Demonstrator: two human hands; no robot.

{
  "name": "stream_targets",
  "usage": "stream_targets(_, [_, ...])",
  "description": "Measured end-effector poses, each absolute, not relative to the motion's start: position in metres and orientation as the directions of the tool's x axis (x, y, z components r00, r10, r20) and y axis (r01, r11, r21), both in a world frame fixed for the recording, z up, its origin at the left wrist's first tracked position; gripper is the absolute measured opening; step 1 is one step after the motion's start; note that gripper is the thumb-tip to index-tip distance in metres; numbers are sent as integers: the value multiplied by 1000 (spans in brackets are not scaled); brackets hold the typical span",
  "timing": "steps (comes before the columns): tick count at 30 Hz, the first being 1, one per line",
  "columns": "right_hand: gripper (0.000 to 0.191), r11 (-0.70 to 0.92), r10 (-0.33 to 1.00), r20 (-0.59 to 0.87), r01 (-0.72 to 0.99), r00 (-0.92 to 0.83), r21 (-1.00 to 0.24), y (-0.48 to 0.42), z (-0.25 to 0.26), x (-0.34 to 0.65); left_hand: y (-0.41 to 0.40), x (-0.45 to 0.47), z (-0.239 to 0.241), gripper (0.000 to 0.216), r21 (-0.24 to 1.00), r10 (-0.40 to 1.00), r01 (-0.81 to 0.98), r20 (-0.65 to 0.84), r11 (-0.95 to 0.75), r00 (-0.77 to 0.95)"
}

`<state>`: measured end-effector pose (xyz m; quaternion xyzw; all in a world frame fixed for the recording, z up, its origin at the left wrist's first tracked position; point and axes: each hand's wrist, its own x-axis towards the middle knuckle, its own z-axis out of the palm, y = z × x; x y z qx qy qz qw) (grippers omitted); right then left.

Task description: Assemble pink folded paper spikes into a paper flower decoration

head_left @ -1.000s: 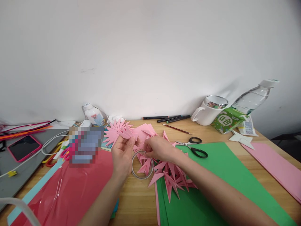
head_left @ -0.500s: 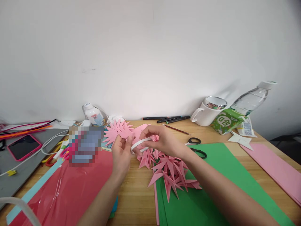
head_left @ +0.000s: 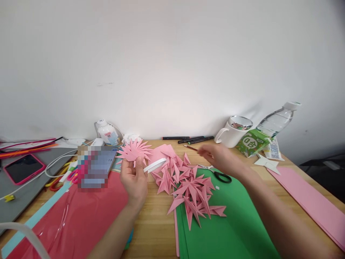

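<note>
My left hand [head_left: 133,178] is closed on a spiky pink paper flower [head_left: 134,151], held up above the desk, and a thin white tape ring [head_left: 154,165] sticks out from its fingers to the right. My right hand [head_left: 217,157] reaches away to the right, just above the black-handled scissors [head_left: 221,175]; its fingers are blurred by motion. Between the hands lies a heap of folded pink paper pieces [head_left: 188,187], partly on green paper sheets [head_left: 229,223].
Red paper [head_left: 78,219] lies at the left, pink sheets [head_left: 309,201] at the right. Along the wall stand a glue bottle [head_left: 107,132], markers [head_left: 188,139], a white mug [head_left: 233,131], a green carton [head_left: 252,142] and a water bottle [head_left: 277,120]. A pink phone [head_left: 23,168] lies far left.
My right hand lifted the white tape ring off the desk, brought it to my left hand, let go and moved right toward the scissors. The left hand now holds flower and ring.
</note>
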<state>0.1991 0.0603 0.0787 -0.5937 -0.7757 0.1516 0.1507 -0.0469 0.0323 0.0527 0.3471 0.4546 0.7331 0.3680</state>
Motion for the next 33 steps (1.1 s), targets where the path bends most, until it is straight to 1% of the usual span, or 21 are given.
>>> stream_targets(2, [33,188,976,-54,944,-210,-271,49,67,222,32,-47,51,25,928,858,-201,186,-313,-479])
stream_targets(3, [38,192,970,-100,953,-220,-236,42,60,230,32,-47,50,25,931,862,-197,186,-308,-471])
stream_targets(4, [44,229,956,-130,945,-264,-235,36,53,236,32,-46,50,25,932,866,-196,185,-305,-465])
stream_targets(6, [53,274,949,-92,934,-301,-230,27,41,241,32,-46,49,24,933,872,-191,192,-304,-450])
stream_targets(7, [55,269,955,-69,939,-290,-216,25,36,241,32,-46,49,23,932,876,-189,201,-308,-438])
stream_targets(10, [53,212,976,-23,965,-218,-154,24,25,243,32,-45,49,21,925,899,-209,223,-317,-378])
stream_targets(13, [45,210,976,-32,969,-215,-127,28,20,248,33,-44,51,21,915,911,-249,220,-316,-348])
stream_targets(14, [43,219,974,-34,966,-225,-137,29,20,250,33,-43,51,22,912,912,-261,216,-315,-348])
stream_targets(16, [42,237,969,-16,951,-245,-196,30,22,255,33,-43,52,22,905,912,-285,207,-316,-354])
stream_targets(18, [40,240,969,27,917,-244,-320,30,26,260,34,-44,53,22,897,914,-310,198,-315,-354])
stream_targets(19, [39,228,972,47,878,-230,-421,30,30,261,34,-44,53,22,892,914,-320,198,-318,-354])
stream_targets(20, [38,206,976,55,812,-210,-546,31,33,262,34,-45,53,21,889,913,-327,199,-321,-355])
stream_targets(22, [39,134,986,50,580,-160,-804,32,41,259,35,-45,53,19,887,910,-329,197,-324,-365])
stream_targets(23, [42,103,989,45,426,-143,-899,34,44,255,35,-46,53,18,888,908,-328,190,-321,-373])
stream_targets(24, [46,83,990,49,269,-134,-959,35,48,250,36,-46,53,18,890,906,-330,180,-316,-382])
stream_targets(26, [52,71,987,71,-4,-142,-997,38,54,235,36,-47,53,18,890,907,-346,149,-296,-393])
stream_targets(28, [52,42,980,83,-218,-181,-975,41,60,215,37,-47,53,19,883,913,-380,118,-277,-391])
stream_targets(31, [50,34,961,133,-373,-241,-927,44,72,184,39,-49,52,22,869,917,-415,97,-268,-387])
stream_targets(33, [45,40,957,158,-427,-243,-903,47,82,168,40,-50,53,22,862,912,-422,102,-280,-397])
